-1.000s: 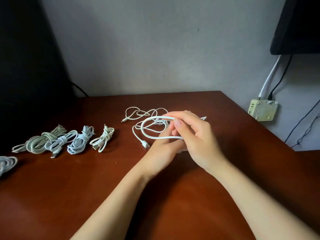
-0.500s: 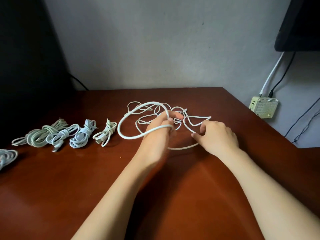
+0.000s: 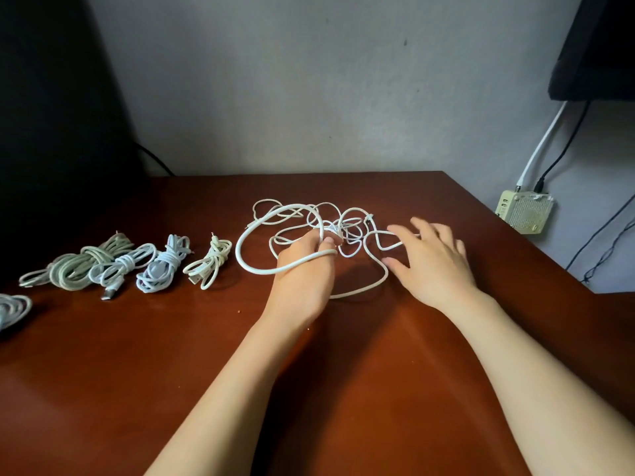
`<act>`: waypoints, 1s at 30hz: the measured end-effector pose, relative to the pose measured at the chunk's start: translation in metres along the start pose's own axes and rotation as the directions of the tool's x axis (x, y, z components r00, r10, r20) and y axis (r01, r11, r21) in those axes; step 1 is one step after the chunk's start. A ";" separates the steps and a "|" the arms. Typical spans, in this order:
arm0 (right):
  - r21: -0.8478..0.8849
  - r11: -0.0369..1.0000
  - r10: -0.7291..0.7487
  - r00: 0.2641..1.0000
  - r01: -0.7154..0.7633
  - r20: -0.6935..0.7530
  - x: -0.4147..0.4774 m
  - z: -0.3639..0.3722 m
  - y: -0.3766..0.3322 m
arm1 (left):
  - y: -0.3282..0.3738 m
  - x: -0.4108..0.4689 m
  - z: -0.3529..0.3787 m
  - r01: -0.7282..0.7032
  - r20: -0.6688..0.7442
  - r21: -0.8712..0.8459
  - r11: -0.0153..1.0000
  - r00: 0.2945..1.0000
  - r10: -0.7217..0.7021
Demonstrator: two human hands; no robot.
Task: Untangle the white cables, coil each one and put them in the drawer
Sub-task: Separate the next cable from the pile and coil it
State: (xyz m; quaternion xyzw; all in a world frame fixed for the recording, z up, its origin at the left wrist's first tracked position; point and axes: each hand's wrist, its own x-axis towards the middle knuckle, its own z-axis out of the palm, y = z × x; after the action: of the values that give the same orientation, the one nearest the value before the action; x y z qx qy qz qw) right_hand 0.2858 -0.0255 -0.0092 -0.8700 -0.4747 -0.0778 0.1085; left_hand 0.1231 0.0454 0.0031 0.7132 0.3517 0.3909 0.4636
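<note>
One thick white cable loop is pinched in the left hand fingers, its tangle lying at twelve o'clock, while the right hand, spread open and empty, is nearer the strands at three o'clock.

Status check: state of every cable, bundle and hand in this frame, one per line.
Thick white cable: looped, draped over left hand, which pinches it.
Thin white cables: still tangled, loose on table.
Right hand: fingers spread over the tangle, gripping nothing.
Four coiled bundles: tied, lined up at left.
Fifth bundle: coiled, cut off by frame edge.
Drawer: not visible.
</note>
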 end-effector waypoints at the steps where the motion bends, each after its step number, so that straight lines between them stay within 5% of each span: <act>1: 0.001 1.000 -0.012 1.000 0.012 0.009 0.001 0.003 0.001 | -0.001 0.000 -0.001 -0.002 -0.019 0.020 1.000 1.000 0.002; 8: 0.053 0.998 -0.025 0.968 0.040 -0.251 0.002 -0.010 0.000 | -0.004 0.000 -0.001 -0.055 -0.021 0.036 0.998 0.998 0.056; 12: 0.038 0.991 0.128 0.859 -0.126 -0.496 -0.005 -0.028 0.008 | -0.002 0.000 0.002 -0.063 0.078 -0.208 0.976 0.994 0.081; 19: -0.079 0.968 0.218 0.954 -0.238 -0.207 -0.006 -0.023 0.016 | -0.006 0.004 0.007 0.120 0.305 -0.455 0.883 0.952 0.027; 22: 0.122 0.988 -0.027 0.891 0.092 -0.453 -0.009 -0.027 0.003 | -0.002 0.005 0.005 0.226 0.312 -0.480 0.848 0.947 -0.075; 25: 0.251 0.793 -0.335 0.742 0.555 -0.581 -0.025 -0.034 -0.023 | 0.005 0.002 -0.001 0.271 0.323 -0.542 0.795 0.941 -0.100; 30: 0.209 0.760 -0.450 0.730 0.615 -0.514 -0.047 -0.022 -0.057 | 0.012 0.000 -0.014 0.322 0.341 -0.566 0.759 0.929 -0.140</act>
State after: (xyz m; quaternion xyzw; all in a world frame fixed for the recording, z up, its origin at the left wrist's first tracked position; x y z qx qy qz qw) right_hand 0.2117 -0.0389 0.0077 -0.6167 -0.6771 -0.2079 0.3434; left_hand 0.1127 0.0474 0.0179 0.5222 0.2233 0.3184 0.7590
